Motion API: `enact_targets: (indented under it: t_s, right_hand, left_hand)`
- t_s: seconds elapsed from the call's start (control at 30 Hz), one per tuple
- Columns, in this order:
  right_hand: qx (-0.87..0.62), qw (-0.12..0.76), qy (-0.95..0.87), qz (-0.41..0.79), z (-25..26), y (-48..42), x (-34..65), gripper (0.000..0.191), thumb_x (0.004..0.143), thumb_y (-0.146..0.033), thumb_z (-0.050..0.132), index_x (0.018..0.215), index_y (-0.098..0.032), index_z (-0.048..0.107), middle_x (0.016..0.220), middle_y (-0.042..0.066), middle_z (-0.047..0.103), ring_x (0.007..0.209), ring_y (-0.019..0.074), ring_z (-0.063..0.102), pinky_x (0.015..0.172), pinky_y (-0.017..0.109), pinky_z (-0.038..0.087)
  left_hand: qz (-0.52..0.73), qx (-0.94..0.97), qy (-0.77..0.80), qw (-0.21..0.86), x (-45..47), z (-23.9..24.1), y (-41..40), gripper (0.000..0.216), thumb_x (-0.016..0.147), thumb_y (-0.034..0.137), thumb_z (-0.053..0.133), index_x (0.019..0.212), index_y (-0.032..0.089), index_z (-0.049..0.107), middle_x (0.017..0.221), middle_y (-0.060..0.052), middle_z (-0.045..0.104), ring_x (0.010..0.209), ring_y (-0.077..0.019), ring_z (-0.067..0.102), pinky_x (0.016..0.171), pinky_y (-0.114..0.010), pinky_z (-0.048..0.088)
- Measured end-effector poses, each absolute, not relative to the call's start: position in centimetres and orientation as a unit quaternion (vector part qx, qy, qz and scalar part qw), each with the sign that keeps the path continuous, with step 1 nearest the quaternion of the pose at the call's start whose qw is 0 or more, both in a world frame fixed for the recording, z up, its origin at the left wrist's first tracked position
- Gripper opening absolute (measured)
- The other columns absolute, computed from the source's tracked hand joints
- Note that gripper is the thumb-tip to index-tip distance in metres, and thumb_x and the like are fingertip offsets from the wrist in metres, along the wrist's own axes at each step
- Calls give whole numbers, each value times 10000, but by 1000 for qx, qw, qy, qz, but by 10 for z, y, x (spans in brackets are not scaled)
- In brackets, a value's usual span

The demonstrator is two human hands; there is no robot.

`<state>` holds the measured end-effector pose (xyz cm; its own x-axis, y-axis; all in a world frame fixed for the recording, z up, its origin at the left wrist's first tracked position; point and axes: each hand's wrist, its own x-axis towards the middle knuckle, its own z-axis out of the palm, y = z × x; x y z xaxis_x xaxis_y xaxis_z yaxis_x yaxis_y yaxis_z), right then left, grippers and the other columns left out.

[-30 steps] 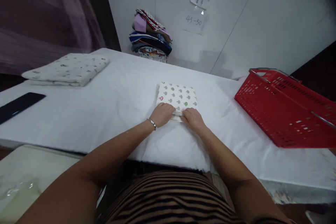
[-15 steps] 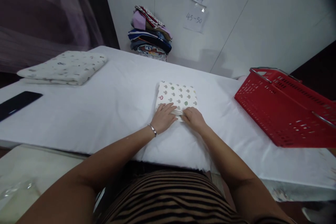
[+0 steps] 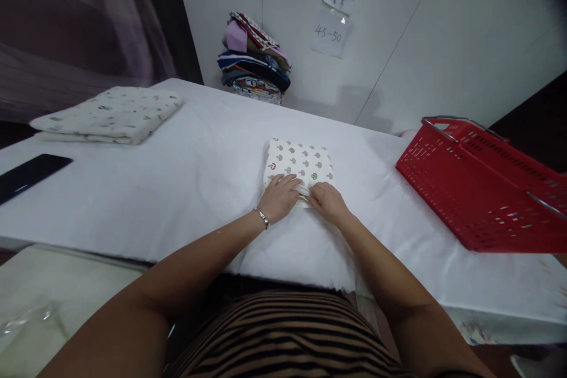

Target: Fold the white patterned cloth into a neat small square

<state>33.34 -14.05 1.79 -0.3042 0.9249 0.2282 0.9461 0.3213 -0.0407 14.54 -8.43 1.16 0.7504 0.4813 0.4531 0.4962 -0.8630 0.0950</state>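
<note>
A folded white cloth [image 3: 299, 158] printed with grey, green and red mushroom-like shapes lies on the white-covered table. At its near edge, several layers show between my two hands. My left hand [image 3: 280, 196] grips the left part of that edge, fingers over the top. On the right part, my right hand [image 3: 328, 201] is closed around the layers, thumb tucked toward the inside. Both hands rest low, close to the table. The thumbs are partly hidden.
On the left lie another folded patterned cloth [image 3: 110, 112] and a dark flat phone-like object [image 3: 33, 174]. A red plastic basket [image 3: 482, 183] stands on the right. Beyond the table is a stack of folded fabrics [image 3: 254, 62] by the wall. The table's near edge [image 3: 305, 280] runs before my body.
My left hand has shifted slightly right along the cloth's near edge, and the layers between my hands look a little more pinched. The cloth stays in place.
</note>
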Motion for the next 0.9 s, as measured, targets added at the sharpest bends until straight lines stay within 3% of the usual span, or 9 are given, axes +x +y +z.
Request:
enact_targets:
  t_s: [0.2, 0.47, 0.63, 0.77, 0.83, 0.9]
  right_hand:
    - [-575, 95, -812, -48, 18, -142, 331, 276, 867, -416, 484, 946, -166, 570, 901, 73, 582, 809, 198, 476, 719, 290, 324]
    - [-602, 134, -787, -18, 18, -140, 334, 205, 896, -361, 449, 880, -188, 557, 864, 52, 580, 796, 178, 479, 695, 271, 330]
    - [-609, 157, -777, 6, 18, -139, 336, 186, 885, -357, 462, 857, -198, 556, 837, 39, 577, 781, 171, 483, 672, 264, 332]
    - [-608, 162, -777, 1, 19, -139, 335, 198, 884, -360, 454, 812, -199, 544, 807, 38, 567, 767, 171, 478, 662, 264, 332]
    - [-608, 164, -777, -3, 20, -140, 334, 193, 884, -356, 455, 811, -199, 541, 808, 36, 565, 774, 171, 479, 666, 263, 334]
    - [-608, 163, -777, -6, 21, -140, 333, 184, 883, -351, 460, 815, -200, 542, 814, 35, 566, 780, 170, 481, 670, 262, 334]
  left_hand:
    - [-290, -924, -251, 6, 148, 8, -82, 244, 858, 192, 440, 758, 181, 662, 1119, -62, 628, 1114, -212, 501, 962, -426, 335]
    - [-353, -890, -286, -46, 126, 14, -77, 154, 841, 273, 495, 880, 196, 622, 1136, -68, 611, 1090, -207, 505, 965, -404, 337]
    - [-413, -809, -404, -108, 95, 7, -85, 336, 739, 349, 622, 1024, 180, 570, 1103, -96, 604, 1060, -228, 524, 917, -375, 393]
    - [-394, -699, -524, -288, 88, -5, -108, 252, 728, 369, 614, 893, 181, 592, 842, -36, 639, 707, -153, 595, 677, -290, 475]
    - [-352, -629, -551, -420, 93, -6, -120, 203, 737, 367, 598, 802, 175, 603, 726, -10, 632, 535, -110, 560, 535, -247, 444]
    - [-313, -562, -543, -539, 102, -2, -129, 196, 735, 341, 600, 817, 164, 617, 773, -25, 656, 448, -84, 535, 423, -217, 372]
